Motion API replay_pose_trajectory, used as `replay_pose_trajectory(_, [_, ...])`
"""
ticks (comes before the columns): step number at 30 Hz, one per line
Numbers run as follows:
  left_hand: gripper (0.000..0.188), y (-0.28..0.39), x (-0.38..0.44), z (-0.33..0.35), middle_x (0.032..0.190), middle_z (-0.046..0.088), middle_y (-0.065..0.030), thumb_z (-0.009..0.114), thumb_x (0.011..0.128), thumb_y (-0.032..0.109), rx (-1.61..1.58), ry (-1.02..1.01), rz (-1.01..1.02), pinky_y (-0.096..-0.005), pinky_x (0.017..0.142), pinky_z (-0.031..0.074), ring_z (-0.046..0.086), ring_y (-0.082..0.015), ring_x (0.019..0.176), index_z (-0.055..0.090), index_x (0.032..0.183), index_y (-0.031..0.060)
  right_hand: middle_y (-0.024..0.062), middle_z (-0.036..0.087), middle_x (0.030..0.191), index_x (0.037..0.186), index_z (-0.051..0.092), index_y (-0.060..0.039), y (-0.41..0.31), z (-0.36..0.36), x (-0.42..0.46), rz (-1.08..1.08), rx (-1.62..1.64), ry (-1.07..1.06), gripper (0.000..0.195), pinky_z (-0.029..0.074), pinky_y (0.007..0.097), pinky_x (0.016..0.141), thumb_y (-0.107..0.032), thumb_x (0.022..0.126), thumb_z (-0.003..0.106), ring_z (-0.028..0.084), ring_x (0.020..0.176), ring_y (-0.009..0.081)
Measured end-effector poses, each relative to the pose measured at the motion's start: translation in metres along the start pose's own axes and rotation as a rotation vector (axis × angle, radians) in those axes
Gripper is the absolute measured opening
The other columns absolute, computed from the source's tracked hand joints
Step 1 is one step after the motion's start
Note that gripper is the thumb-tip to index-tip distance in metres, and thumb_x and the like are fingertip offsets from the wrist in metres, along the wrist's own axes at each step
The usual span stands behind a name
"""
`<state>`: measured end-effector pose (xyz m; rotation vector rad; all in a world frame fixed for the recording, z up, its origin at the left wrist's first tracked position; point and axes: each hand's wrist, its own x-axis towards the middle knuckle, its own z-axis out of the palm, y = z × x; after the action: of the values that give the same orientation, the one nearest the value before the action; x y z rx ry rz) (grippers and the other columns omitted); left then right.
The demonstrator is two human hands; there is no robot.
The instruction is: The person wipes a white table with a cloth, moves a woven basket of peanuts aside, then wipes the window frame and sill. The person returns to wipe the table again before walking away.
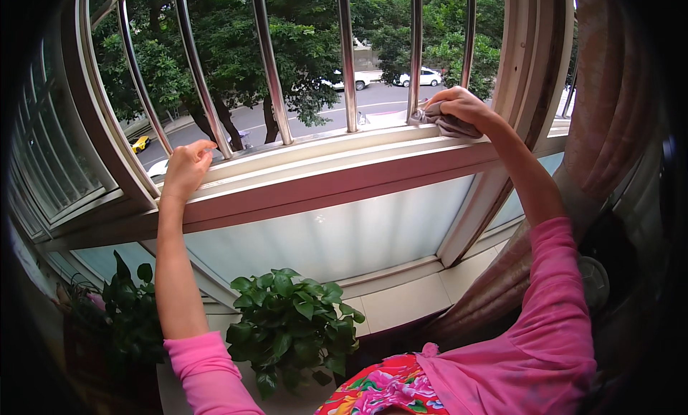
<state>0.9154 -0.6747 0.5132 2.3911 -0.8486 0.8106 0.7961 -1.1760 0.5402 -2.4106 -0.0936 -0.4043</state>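
My right hand [461, 106] grips a crumpled grey cloth [454, 126] at the right end of the window's lower frame [333, 173]. The cloth lies over the sill track [322, 152] and reaches the foot of a metal bar [415, 55]. Over at the left end of the same frame, my left hand [188, 167] rests with its fingers bent, close to the foot of another bar [207, 98]. Nothing shows in the left hand, though its palm side is partly hidden. Upright metal bars stand along the outer side of the opening.
A leafy potted plant [293, 313] stands below the window, and more plants [126, 302] are at the left. A frosted glass panel [333, 237] fills the lower window above a tiled ledge [403, 305]. The curtain [607, 108] hangs at the right. Outside are trees and parked cars.
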Motion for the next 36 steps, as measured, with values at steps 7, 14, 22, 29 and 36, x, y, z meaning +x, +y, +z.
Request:
replay_pose_trajectory(7, [0.019,-0.004,0.001,0.001,0.075,0.064,-0.0177,0.056,0.078,0.008,-0.022,0.127,-0.015,-0.0305,0.061,0.049,0.064,-0.0246,0.066,0.064,0.095,0.0036,0.0106,0.062,0.098,0.108,0.061,-0.0062,-0.096,0.036,-0.026,-0.43,0.775,0.3,0.037,0.051,0.0284,0.074,-0.008,0.072,0.051,0.06,0.082,0.0159])
replay_pose_trajectory(14, [0.022,-0.001,-0.011,-0.024,0.079,0.065,-0.0105,0.047,0.085,0.002,-0.704,0.562,-0.119,-0.0239,0.066,0.048,0.062,-0.0149,0.068,0.06,0.102,-0.0017,0.0212,0.06,0.098,0.118,0.048,-0.0152,-0.236,0.215,0.016,-0.825,0.122,-0.284,0.042,0.049,0.0415,0.07,-0.035,0.082,0.055,0.061,0.087,0.0331])
replay_pose_trajectory(22, [0.024,0.016,-0.034,-0.056,0.087,0.064,-0.0108,0.047,0.087,0.008,-0.596,0.486,-0.096,-0.0271,0.076,0.047,0.06,-0.0143,0.079,0.059,0.107,0.0003,0.0138,0.061,0.07,0.086,0.059,-0.0037,-0.302,0.315,0.076,-0.93,-0.166,-0.601,0.033,0.046,0.0397,0.061,-0.033,0.071,0.057,0.06,0.066,0.029])
replay_pose_trajectory(29, [0.027,-0.021,-0.03,-0.047,0.092,0.063,-0.0125,0.05,0.09,0.015,-0.913,0.207,-0.354,-0.0272,0.078,0.046,0.058,-0.0154,0.088,0.054,0.113,0.0021,0.0164,0.061,0.073,0.087,0.053,0.0017,-0.296,0.288,0.052,-0.682,-0.131,-0.603,0.041,0.049,0.0385,0.062,-0.036,0.072,0.061,0.061,0.068,0.027])
replay_pose_trajectory(36, [0.03,-0.021,-0.029,-0.041,0.086,0.064,-0.0099,0.058,0.087,0.02,-0.859,-0.046,-0.382,-0.0264,0.079,0.045,0.06,-0.0146,0.08,0.055,0.111,0.0008,0.0191,0.061,0.082,0.094,0.053,-0.0019,-0.241,0.224,0.032,-0.654,-0.327,-0.378,0.045,0.047,0.0438,0.067,-0.042,0.074,0.057,0.061,0.077,0.0324])
